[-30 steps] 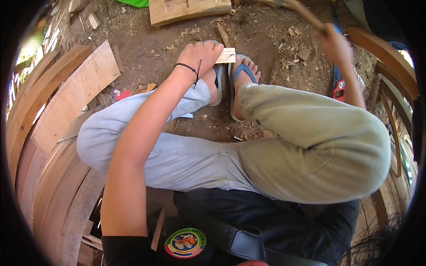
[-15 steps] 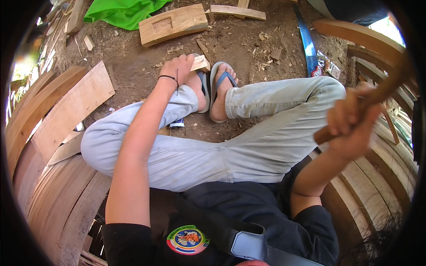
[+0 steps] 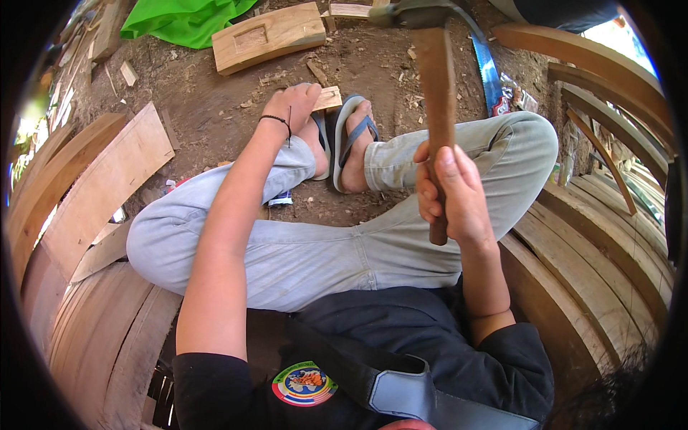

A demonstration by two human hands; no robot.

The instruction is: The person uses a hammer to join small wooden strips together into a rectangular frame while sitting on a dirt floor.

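My right hand (image 3: 459, 197) is wrapped round the wooden handle of a claw hammer (image 3: 436, 93). The hammer stands raised over my right shin, its dark metal head near the top of the view. Down by my left foot, my left hand (image 3: 290, 107) is closed on a small pale wooden block (image 3: 328, 98). Only the block's right end shows; the rest is hidden under my fingers. My sandalled feet rest on either side of it, the right sandal (image 3: 347, 140) close to the block's end.
Beyond my feet lies a thick curved wooden piece (image 3: 269, 39) with a rectangular recess, beside a green cloth (image 3: 179, 21). A blue-bladed handsaw (image 3: 487, 72) lies at the far right. Curved boards stand at left (image 3: 107, 186) and right (image 3: 573, 54). Wood chips litter the dirt floor.
My right hand has swung the hammer in from the right, and its head has come into view. My left hand stays at the block. The view has shifted slightly.
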